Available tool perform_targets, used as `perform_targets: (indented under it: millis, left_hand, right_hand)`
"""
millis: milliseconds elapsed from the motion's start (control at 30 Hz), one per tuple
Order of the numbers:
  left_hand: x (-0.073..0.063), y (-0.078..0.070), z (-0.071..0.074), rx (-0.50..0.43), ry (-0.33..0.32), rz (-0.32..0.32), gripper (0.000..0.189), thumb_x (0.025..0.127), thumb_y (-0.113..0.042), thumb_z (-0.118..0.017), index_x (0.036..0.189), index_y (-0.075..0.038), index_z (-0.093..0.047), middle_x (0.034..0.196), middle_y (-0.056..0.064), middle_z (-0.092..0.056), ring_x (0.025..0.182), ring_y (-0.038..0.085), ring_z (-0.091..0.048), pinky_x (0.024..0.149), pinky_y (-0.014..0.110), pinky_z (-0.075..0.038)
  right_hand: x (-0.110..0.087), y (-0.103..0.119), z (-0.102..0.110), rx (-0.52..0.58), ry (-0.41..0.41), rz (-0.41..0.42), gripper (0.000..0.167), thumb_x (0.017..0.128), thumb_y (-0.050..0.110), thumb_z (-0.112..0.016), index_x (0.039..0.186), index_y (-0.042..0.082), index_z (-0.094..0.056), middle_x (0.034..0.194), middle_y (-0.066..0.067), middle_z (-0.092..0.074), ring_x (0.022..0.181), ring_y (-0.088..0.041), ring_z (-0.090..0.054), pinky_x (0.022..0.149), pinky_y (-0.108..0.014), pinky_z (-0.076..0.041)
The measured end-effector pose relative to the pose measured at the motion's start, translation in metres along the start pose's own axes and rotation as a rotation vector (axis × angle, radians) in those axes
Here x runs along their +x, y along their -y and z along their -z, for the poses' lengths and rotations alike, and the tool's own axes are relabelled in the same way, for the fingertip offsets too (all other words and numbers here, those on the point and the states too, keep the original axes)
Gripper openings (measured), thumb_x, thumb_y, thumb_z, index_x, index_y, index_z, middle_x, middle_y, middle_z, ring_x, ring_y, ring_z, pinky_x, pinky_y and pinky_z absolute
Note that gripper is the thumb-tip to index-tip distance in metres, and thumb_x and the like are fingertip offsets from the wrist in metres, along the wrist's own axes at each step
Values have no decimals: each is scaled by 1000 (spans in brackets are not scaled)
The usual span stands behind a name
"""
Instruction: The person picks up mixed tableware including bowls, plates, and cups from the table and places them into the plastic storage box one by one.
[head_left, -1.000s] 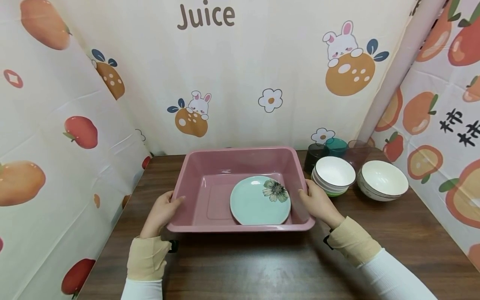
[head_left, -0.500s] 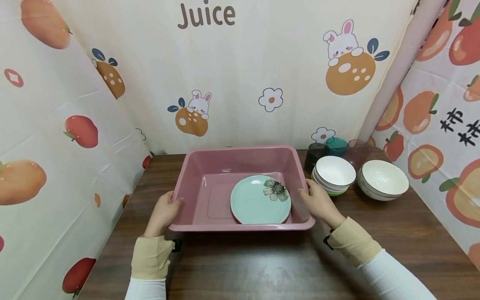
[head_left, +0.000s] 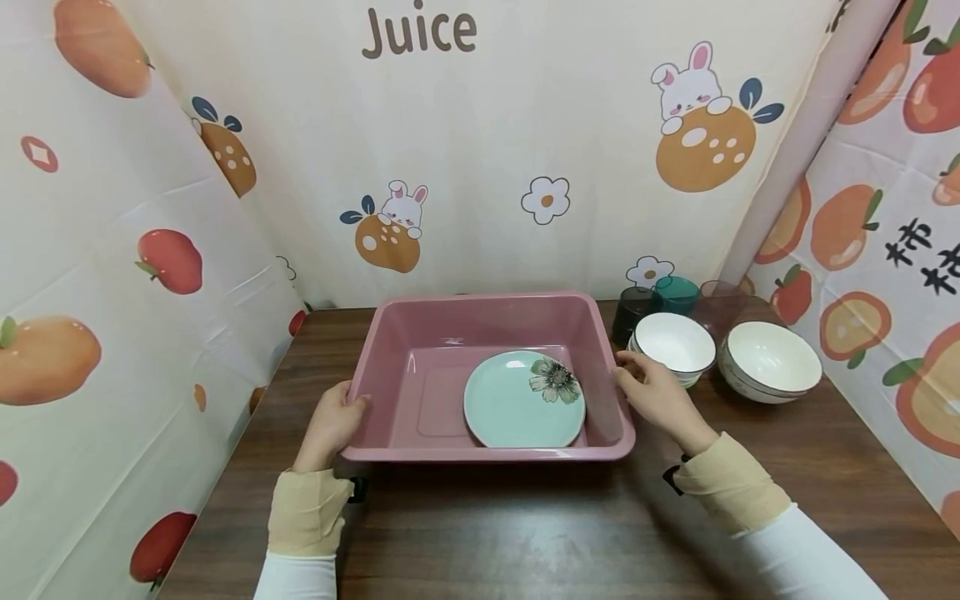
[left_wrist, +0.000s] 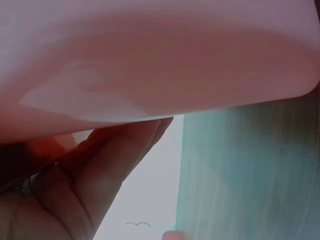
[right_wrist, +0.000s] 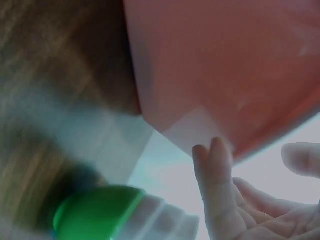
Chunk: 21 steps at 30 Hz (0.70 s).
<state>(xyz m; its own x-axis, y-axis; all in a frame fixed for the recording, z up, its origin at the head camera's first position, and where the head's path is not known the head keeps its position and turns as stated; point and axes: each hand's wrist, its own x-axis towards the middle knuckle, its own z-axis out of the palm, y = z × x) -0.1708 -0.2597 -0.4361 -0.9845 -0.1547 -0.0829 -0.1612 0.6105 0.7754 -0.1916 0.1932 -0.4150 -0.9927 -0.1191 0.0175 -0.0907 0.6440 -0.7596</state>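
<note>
Hands first, two of them: left hand [head_left: 328,425] gripping the near end of the basin's left side, right hand [head_left: 663,400] with fingers loosely spread, holding nothing, just beside the right rim. One pink basin [head_left: 487,455], on the bench [head_left: 480,533] in front of me, and here's the danger: if I tug with the left alone, it could slew round and send the one plate [head_left: 521,404] inside sliding. Beyond that, two bowl stacks; my right knuckles are so near the left stack [head_left: 675,343] that a careless swing could topple it. Its count I can't tell; the right stack [head_left: 772,358] looks like at least two. Farthest back, three cups: dark cup [head_left: 634,310], teal cup [head_left: 677,292], see-through cup [head_left: 717,307].
</note>
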Motion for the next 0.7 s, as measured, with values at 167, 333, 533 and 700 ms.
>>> perform_targets:
  millis: [167,333,533,700]
  left_hand:
    - [0,1,0,-12,2,8,39,97,-11,-50,127,14,-52,109,29,-65,86,25,-64,67,29,-50]
    - [1,2,-1,-30,1,12,39,96,-11,-49,126,14,-52,107,29,-65,82,22,-63,64,28,-50]
    - [1,1,-1,-38,5,11,39,97,-11,-48,127,14,-51,108,29,-65,83,22,-63,65,28,-50]
    - [1,1,0,-12,0,3,40,96,-11,-49,127,13,-51,108,28,-65,85,24,-64,66,28,-50]
  right_hand:
    - [-5,4,17,61,-22,21,56,103,30,-45,146,-5,-36,130,-32,-54,102,-39,-65,78,-37,-58]
    - [-10,4,40,28,-108,51,56,103,32,-46,147,-2,-36,127,-32,-56,107,-42,-62,71,-18,-53]
    - [-11,-7,68,-26,-240,69,58,102,32,-47,147,-2,-35,126,-30,-56,107,-36,-60,69,-16,-49]
    - [-10,-24,92,-82,-335,26,61,101,34,-47,148,-3,-34,128,-29,-55,115,-41,-56,70,-13,-41]
